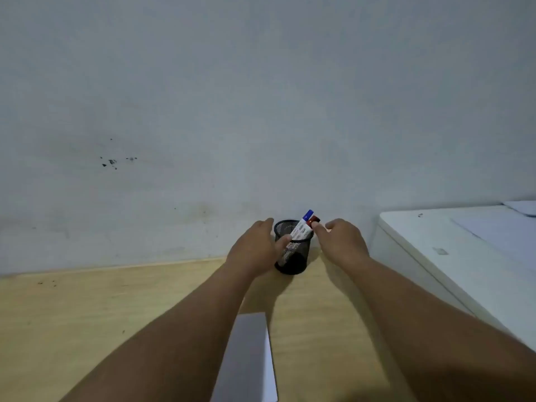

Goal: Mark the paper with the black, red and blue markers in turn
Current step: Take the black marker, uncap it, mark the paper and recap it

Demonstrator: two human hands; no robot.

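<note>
A black mesh pen cup [293, 256] stands on the wooden desk against the wall. A blue-capped marker [304, 220] and a red-capped marker [314, 219] lean out of it to the right; no black marker shows. My left hand [256, 248] wraps the cup's left side, thumb across its front. My right hand [342, 242] is just right of the cup, fingertips touching the red cap. A white sheet of paper [249, 358] lies on the desk between my forearms, near the bottom edge.
The wooden desk [87, 314] runs along a grey-white wall. A white printer or cabinet [464, 256] with papers on top stands at the right, close to my right forearm.
</note>
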